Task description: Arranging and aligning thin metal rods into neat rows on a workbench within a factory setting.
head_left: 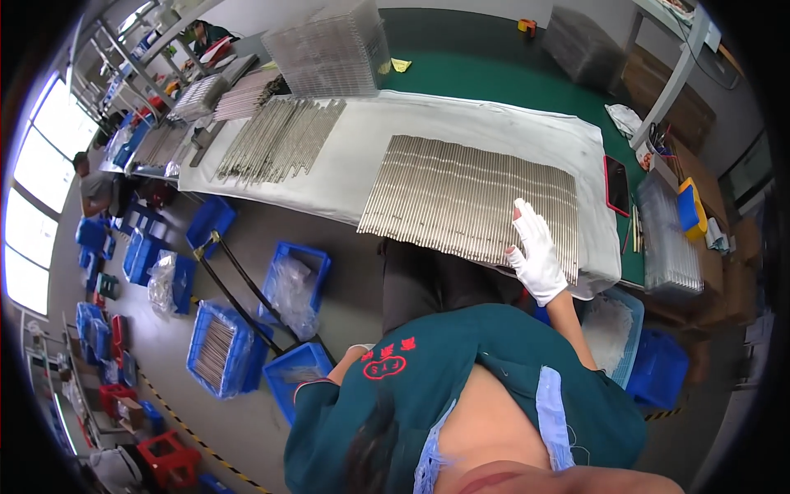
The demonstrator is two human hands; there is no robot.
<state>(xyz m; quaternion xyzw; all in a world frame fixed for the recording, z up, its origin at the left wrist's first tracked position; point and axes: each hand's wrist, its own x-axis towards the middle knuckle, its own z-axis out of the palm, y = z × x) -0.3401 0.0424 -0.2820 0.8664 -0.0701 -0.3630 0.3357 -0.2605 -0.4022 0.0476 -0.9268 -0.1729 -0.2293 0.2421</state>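
My right hand (539, 259) wears a white glove with bare tips at the thumb and a finger. It lies flat, fingers stretched out, over the right part of a wide row of thin metal rods (461, 198). These rods lie side by side on a white cloth (354, 136). Low at my side, my left hand (360, 351) shows only as a bit of white glove beside my sleeve; its fingers are hidden. Farther left on the cloth, a looser batch of metal rods (284, 140) lies with uneven ends.
Clear plastic trays (329, 53) are stacked at the back. A red-edged phone (616, 185) lies right of the cloth, near more clear trays (668, 235). Blue crates (298, 284) and a black-handled trolley (234, 288) stand on the floor at left. A person (99, 189) sits farther off.
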